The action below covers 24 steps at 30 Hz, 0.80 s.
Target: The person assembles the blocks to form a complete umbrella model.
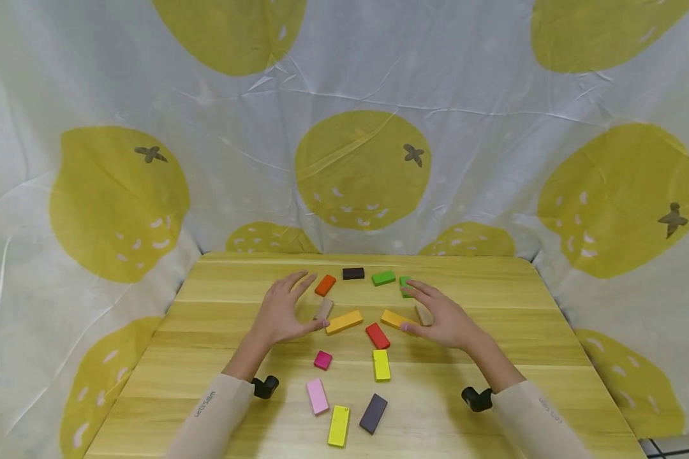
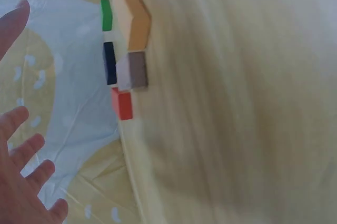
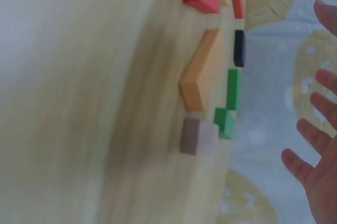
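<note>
My left hand (image 1: 281, 309) hovers at the left of the blocks with its fingers spread, holding nothing. Nearest to it are an orange-red block (image 1: 325, 285), a greyish wooden block (image 1: 324, 310) and a yellow-orange block (image 1: 344, 322). Fingers apart and likewise holding nothing, my right hand (image 1: 444, 317) is over the right side. By its fingers lie a green block (image 1: 404, 287), a second wooden block (image 1: 423, 315) and another yellow-orange block (image 1: 395, 318), partly covered in the head view. In the wrist views, both the left hand (image 2: 23, 182) and right hand (image 3: 324, 166) appear clear of the blocks.
A black block (image 1: 353, 273) and a green block (image 1: 383, 278) lie farther back. Closer in are red (image 1: 377, 336), yellow (image 1: 381, 365), magenta (image 1: 323, 360), pink (image 1: 318, 396), another yellow (image 1: 339, 426) and dark purple (image 1: 373, 414) blocks. A lemon-print curtain (image 1: 471, 166) hangs behind the wooden table (image 1: 207, 319).
</note>
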Motion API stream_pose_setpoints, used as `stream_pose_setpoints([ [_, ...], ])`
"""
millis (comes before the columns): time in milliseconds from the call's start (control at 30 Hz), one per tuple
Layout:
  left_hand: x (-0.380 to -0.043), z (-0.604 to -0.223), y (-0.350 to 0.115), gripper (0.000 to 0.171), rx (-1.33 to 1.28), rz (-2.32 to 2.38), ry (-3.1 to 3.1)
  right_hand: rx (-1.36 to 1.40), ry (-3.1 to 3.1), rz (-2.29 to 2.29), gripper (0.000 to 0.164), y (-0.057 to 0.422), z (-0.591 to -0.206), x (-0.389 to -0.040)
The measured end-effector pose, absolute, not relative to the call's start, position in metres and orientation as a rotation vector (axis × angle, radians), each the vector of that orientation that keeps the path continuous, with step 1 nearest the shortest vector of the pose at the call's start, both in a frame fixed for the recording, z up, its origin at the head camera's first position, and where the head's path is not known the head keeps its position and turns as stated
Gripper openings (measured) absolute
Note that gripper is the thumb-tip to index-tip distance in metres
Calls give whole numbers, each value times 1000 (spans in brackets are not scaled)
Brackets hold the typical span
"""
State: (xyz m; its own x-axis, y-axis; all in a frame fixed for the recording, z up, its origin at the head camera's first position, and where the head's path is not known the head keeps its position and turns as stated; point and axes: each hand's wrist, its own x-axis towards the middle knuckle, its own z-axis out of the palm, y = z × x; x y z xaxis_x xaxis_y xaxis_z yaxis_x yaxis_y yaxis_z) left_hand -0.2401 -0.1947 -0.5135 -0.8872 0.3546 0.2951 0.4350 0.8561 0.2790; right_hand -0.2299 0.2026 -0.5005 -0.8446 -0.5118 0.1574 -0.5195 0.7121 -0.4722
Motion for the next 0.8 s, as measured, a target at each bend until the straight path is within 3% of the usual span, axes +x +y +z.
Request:
stream_pose_setpoints([
  [233, -220, -531, -189, 108, -599, -543, -2841, 916, -2896, 856, 74, 184, -525, -216],
  [500, -201, -547, -179, 104, -648, -632, -2868, 997, -2855, 978, 55, 167, -550, -205],
  [800, -190, -560, -167, 112, -649, -640, -2925, 992, -2867, 989, 42, 159, -568, -203],
])
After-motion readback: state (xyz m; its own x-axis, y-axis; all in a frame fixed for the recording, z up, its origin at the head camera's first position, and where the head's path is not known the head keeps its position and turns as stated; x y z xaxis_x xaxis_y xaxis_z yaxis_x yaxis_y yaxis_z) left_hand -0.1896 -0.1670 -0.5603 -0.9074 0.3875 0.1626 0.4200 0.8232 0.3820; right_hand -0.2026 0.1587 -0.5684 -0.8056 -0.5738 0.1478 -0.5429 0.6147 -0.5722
